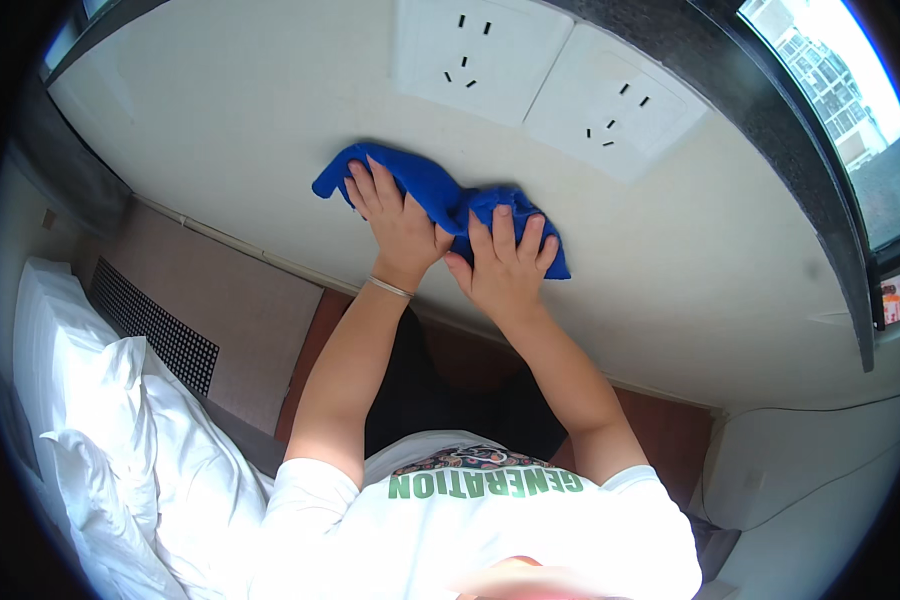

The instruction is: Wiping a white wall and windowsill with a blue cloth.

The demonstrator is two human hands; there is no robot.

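Observation:
A blue cloth (410, 168) lies bunched against the pale wall (270, 130), just below two white sockets. My left hand (398, 225) holds the left part of it to the wall, fingers spread over the fabric. Close beside it, my right hand (505, 262) presses on the right part, its fingertips dug into the folds. Both thumbs point toward the middle, where the cloth narrows. A thin bracelet (390, 287) circles my left wrist. My palms hide some of the cloth.
Above the cloth are the two white wall sockets (480, 60). A dark window ledge (760, 100) curves along the top right, with a window (820, 70) beyond. White bedding (130, 470) and a black perforated panel (155, 320) are at left; a thin cable (820, 408) runs at right.

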